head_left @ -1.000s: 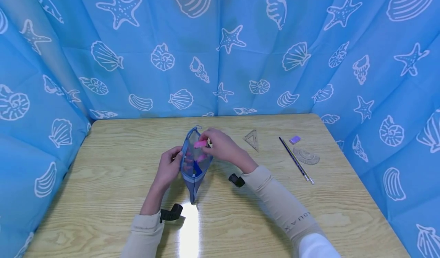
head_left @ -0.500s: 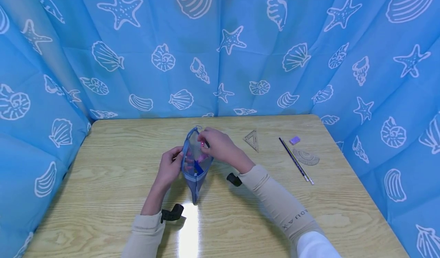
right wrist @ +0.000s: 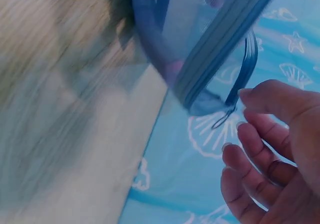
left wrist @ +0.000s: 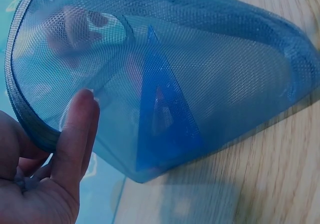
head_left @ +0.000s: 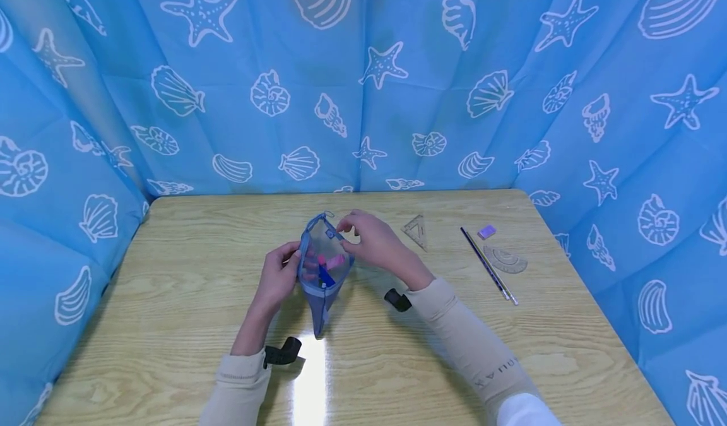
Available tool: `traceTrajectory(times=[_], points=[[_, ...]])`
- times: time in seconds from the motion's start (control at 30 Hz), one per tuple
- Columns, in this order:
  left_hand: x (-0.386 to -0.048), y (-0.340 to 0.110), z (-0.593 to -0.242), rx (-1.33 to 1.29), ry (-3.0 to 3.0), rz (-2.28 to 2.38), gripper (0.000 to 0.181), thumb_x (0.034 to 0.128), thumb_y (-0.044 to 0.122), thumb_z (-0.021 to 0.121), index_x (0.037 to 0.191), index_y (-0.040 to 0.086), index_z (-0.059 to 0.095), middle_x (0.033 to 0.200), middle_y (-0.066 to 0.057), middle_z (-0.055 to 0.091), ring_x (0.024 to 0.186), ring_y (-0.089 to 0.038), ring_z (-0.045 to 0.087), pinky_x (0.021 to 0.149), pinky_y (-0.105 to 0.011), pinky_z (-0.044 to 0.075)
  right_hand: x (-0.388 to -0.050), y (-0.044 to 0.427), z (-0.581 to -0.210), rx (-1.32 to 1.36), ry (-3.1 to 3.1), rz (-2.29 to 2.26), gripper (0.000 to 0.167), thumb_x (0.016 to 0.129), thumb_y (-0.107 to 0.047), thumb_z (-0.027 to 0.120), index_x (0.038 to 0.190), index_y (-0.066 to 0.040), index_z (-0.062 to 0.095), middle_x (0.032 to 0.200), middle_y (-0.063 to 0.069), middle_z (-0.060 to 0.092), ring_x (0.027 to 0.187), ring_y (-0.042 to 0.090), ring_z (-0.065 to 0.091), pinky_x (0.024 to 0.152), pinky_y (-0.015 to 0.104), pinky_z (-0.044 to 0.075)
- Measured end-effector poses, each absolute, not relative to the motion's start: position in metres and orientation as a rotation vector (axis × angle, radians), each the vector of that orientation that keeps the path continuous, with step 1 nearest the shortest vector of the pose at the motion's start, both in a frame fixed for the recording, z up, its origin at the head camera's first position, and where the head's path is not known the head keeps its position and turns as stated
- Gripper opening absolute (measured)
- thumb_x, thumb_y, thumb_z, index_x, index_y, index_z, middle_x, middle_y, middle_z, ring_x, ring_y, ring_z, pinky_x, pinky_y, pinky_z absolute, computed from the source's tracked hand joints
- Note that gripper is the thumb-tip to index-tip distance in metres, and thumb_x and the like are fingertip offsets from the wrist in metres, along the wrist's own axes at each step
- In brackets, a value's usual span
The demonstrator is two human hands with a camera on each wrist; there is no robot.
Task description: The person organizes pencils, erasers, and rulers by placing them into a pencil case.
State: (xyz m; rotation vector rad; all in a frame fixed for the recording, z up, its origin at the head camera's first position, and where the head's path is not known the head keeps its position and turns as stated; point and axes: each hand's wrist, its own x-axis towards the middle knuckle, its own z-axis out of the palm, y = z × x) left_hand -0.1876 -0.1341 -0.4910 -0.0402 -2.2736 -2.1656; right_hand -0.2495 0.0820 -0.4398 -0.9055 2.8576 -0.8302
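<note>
A blue mesh zip pouch (head_left: 320,301) stands with its mouth spread wide at the middle of the table. My left hand (head_left: 279,274) grips its left rim, fingers outside the mesh in the left wrist view. Inside the pouch lie a blue set square (left wrist: 167,129) and pink items (head_left: 336,261), whose kind I cannot make out. My right hand (head_left: 375,241) is by the right rim near the zip end, its fingers loosely bent and holding nothing. In the right wrist view its thumb is close to the zip edge; whether they touch, I cannot tell.
Right of the pouch lies a clear triangular set square (head_left: 416,231). Farther right are two pencils (head_left: 488,264) side by side, a purple eraser (head_left: 486,231) and a clear protractor (head_left: 505,259). A blue shell-print curtain (head_left: 363,117) surrounds the wooden table (head_left: 187,274).
A pink object held by my right hand a second ago went down into the pouch and was let go. The right hand has since drawn back slightly to the right; the left keeps its grip.
</note>
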Motion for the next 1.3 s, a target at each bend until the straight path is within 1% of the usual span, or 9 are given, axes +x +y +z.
traceTrajectory(times=[0.13,0.37,0.47,0.6,0.93,1.1,1.3], points=[[-0.187,-0.135,-0.492,-0.025,-2.287,-2.150,0.031,0.1084,0.003,0.040,0.128,-0.011,0.060,0.116,-0.031,0.065,0.094,-0.029,0.071,0.074,-0.031,0.063,-0.250,0.096,-0.448,-0.896,2.840,-0.923,0.024,0.097,-0.015,0.069,0.119,-0.006,0.068,0.115,0.008,0.067,0.098,0.021,0.060,0.088,0.036,0.053],[-0.187,-0.135,-0.494,-0.024,-2.325,-2.109,0.032,0.1088,0.005,0.041,0.129,-0.009,0.060,0.117,-0.029,0.065,0.095,-0.030,0.071,0.075,-0.030,0.062,-0.249,0.118,-0.462,-0.829,2.803,-1.048,0.027,0.098,-0.013,0.068,0.124,-0.005,0.066,0.117,0.017,0.065,0.103,0.030,0.060,0.091,0.044,0.052],[-0.187,-0.136,-0.495,-0.034,-2.309,-2.118,0.032,0.1086,0.004,0.041,0.129,-0.010,0.060,0.117,-0.030,0.065,0.095,-0.030,0.072,0.075,-0.029,0.062,-0.250,0.127,-0.470,-0.784,2.795,-1.068,0.031,0.098,-0.012,0.067,0.127,-0.003,0.065,0.118,0.018,0.065,0.104,0.030,0.058,0.091,0.045,0.051],[-0.187,-0.138,-0.498,-0.021,-2.283,-2.138,0.031,0.1083,0.003,0.040,0.128,-0.011,0.060,0.117,-0.031,0.065,0.092,-0.026,0.071,0.074,-0.028,0.062,-0.252,0.140,-0.480,-0.743,2.801,-1.078,0.033,0.098,-0.011,0.067,0.129,0.000,0.064,0.119,0.020,0.064,0.103,0.029,0.057,0.090,0.045,0.051],[-0.185,-0.140,-0.500,-0.001,-2.218,-2.244,0.031,0.1089,0.003,0.038,0.130,-0.012,0.057,0.119,-0.033,0.063,0.092,-0.024,0.072,0.078,-0.033,0.063,-0.254,0.165,-0.493,-0.666,2.846,-1.065,0.033,0.097,-0.010,0.067,0.127,0.004,0.064,0.120,0.022,0.064,0.105,0.034,0.060,0.091,0.049,0.052],[-0.185,-0.139,-0.501,-0.001,-2.233,-2.238,0.031,0.1089,0.003,0.039,0.129,-0.012,0.057,0.119,-0.033,0.062,0.092,-0.025,0.072,0.077,-0.031,0.063,-0.255,0.174,-0.499,-0.617,2.867,-1.053,0.033,0.098,-0.010,0.066,0.127,0.004,0.064,0.120,0.021,0.064,0.107,0.035,0.061,0.093,0.049,0.052],[-0.184,-0.139,-0.501,0.019,-2.251,-2.211,0.031,0.1086,0.004,0.040,0.129,-0.011,0.058,0.118,-0.032,0.062,0.085,-0.018,0.071,0.073,-0.027,0.062,-0.258,0.185,-0.506,-0.578,2.902,-1.066,0.030,0.096,-0.008,0.065,0.122,0.007,0.064,0.118,0.024,0.065,0.109,0.038,0.061,0.096,0.052,0.051]])
